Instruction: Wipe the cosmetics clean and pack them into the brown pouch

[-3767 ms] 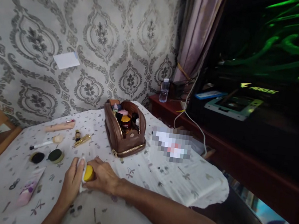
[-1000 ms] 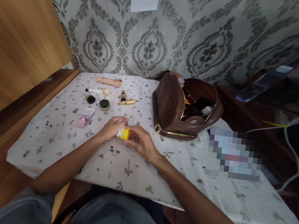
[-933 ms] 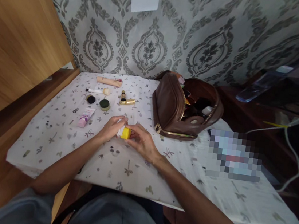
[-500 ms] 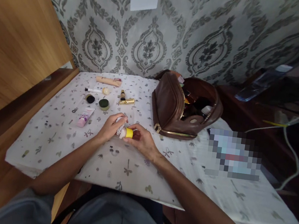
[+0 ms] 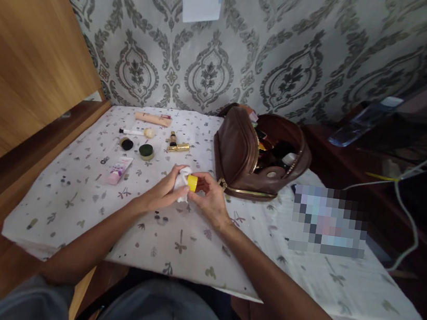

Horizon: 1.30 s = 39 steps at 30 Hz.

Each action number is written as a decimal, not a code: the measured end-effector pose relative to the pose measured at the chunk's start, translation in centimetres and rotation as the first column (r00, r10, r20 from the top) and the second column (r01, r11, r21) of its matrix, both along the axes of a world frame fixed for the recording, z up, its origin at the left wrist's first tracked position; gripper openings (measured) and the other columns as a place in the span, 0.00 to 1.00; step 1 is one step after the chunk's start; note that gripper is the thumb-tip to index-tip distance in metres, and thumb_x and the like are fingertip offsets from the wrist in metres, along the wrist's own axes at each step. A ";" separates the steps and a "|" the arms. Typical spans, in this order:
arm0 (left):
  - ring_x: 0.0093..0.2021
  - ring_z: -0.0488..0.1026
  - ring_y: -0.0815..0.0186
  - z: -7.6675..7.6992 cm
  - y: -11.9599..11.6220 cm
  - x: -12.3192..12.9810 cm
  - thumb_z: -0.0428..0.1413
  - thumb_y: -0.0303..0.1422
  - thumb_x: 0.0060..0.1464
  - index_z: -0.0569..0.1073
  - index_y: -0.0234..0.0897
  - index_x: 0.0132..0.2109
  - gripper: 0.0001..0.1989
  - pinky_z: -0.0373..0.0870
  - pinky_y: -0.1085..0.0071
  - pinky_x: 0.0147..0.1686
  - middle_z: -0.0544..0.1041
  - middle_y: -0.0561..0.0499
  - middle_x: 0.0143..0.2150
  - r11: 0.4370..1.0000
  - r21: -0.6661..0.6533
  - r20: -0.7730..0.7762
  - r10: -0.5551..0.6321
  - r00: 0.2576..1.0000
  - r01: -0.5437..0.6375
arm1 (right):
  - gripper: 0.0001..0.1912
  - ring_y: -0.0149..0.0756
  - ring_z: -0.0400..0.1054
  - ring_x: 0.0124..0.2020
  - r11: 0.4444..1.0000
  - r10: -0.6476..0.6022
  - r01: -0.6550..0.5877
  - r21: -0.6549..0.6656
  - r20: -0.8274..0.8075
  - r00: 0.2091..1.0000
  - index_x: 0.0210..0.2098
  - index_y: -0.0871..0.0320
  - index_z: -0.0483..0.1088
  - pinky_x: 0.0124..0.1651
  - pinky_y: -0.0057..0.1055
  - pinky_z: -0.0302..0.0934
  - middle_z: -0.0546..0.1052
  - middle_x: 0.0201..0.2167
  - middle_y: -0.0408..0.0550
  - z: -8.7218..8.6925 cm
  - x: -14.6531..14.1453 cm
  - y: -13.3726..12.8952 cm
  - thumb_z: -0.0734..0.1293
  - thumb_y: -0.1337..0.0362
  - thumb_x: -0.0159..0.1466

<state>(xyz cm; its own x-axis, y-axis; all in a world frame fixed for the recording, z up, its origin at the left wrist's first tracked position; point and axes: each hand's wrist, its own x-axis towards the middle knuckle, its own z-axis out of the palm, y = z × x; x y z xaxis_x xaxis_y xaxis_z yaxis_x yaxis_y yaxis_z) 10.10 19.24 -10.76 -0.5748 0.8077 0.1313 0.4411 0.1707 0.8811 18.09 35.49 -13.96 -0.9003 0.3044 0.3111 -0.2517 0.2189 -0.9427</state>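
Above the front middle of the table, my left hand (image 5: 164,193) is closed on a crumpled white cloth or tissue (image 5: 182,178). My right hand (image 5: 213,202) grips a small yellow container (image 5: 192,182) from the right side. The cloth wraps the container's left end, so its full shape is hidden. To the left of my hands lie a pink tube (image 5: 118,170), a round jar with a dark green lid (image 5: 146,151) and a small round item with a black top (image 5: 126,144). Behind them are a gold tube (image 5: 178,147), a small bottle (image 5: 173,138), a white-handled brush (image 5: 134,132) and a peach tube (image 5: 153,119).
A brown leather bag (image 5: 239,142) stands unzipped at the back right, with several items inside. A blurred-out flat object (image 5: 329,217) lies right of it. A clear bottle (image 5: 364,122) and a white cable (image 5: 412,223) are beyond the table's right side. Wooden furniture (image 5: 33,63) borders the left.
The white cloth now covers more of the yellow container's left end, and my left fingers have wrapped round it. Both hands have shifted slightly right in view.
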 end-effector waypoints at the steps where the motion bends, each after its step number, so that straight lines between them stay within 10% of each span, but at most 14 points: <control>1: 0.40 0.72 0.63 0.1 0.0 0.0 0.51 0.45 0.62 0.56 0.40 0.63 0.27 0.69 0.69 0.41 0.73 0.49 0.43 1.000 0.002 -0.048 -0.012 0.999 0.012 | 0.19 0.36 0.69 0.35 1.000 -0.001 0.001 0.002 -0.003 1.000 0.42 0.56 0.70 0.43 0.35 0.66 0.74 0.35 0.45 0.0 0.0 0.0 0.74 0.60 0.53; 9: 0.31 0.69 0.67 0.8 0.2 0.0 0.50 0.45 0.62 0.64 0.40 0.45 0.14 0.65 0.72 0.32 0.70 0.55 0.32 1.000 -0.017 0.032 -0.006 0.999 0.007 | 0.16 0.37 0.68 0.35 0.985 0.038 -0.027 0.168 -0.063 0.997 0.43 0.55 0.69 0.41 0.35 0.66 0.72 0.36 0.46 -0.1 0.3 -0.2 0.70 0.68 0.54; 18: 0.17 0.62 0.71 0.6 0.5 -0.1 0.46 0.47 0.63 0.70 0.37 0.32 0.20 0.55 0.75 0.17 0.66 0.56 0.18 0.992 -0.104 0.334 0.100 0.937 -0.069 | 0.15 0.43 0.68 0.42 0.874 0.126 -0.009 0.485 -0.209 0.970 0.47 0.55 0.68 0.45 0.39 0.66 0.72 0.40 0.51 0.3 1.0 -0.5 0.70 0.56 0.64; 23: 0.15 0.60 0.72 0.2 0.9 0.0 0.47 0.48 0.61 0.69 0.37 0.34 0.19 0.51 0.75 0.14 0.67 0.56 0.21 0.989 -0.044 0.435 0.147 0.888 -0.142 | 0.21 0.42 0.68 0.41 0.927 0.062 -0.007 0.374 -0.137 0.989 0.48 0.54 0.68 0.43 0.39 0.67 0.72 0.43 0.52 0.5 0.9 -0.6 0.71 0.50 0.61; 32: 0.18 0.66 0.71 0.3 0.4 0.4 0.48 0.43 0.63 0.68 0.38 0.39 0.13 0.62 0.75 0.21 0.68 0.57 0.23 0.979 -0.029 0.030 0.200 0.979 -0.200 | 0.24 0.32 0.69 0.28 0.974 0.216 -0.198 -0.108 0.194 0.957 0.40 0.56 0.69 0.30 0.30 0.66 0.73 0.31 0.43 0.9 0.4 -0.3 0.70 0.43 0.57; 39: 0.18 0.65 0.70 -0.1 0.4 0.0 0.46 0.43 0.64 0.68 0.38 0.33 0.16 0.59 0.75 0.21 0.67 0.57 0.19 0.980 -0.045 0.107 0.200 0.974 -0.196 | 0.24 0.35 0.70 0.33 0.987 0.163 -0.163 -0.012 0.088 0.983 0.41 0.56 0.69 0.37 0.33 0.67 0.74 0.33 0.45 0.6 0.5 -0.6 0.73 0.44 0.56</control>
<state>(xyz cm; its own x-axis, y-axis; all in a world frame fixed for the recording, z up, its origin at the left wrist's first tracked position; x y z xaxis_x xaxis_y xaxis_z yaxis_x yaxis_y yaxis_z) 10.11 19.64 -10.86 -0.7332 0.6792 0.0325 0.2959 0.2757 0.9146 18.56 34.90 -13.39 -0.9619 0.1528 0.2269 -0.1992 0.1771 -0.9638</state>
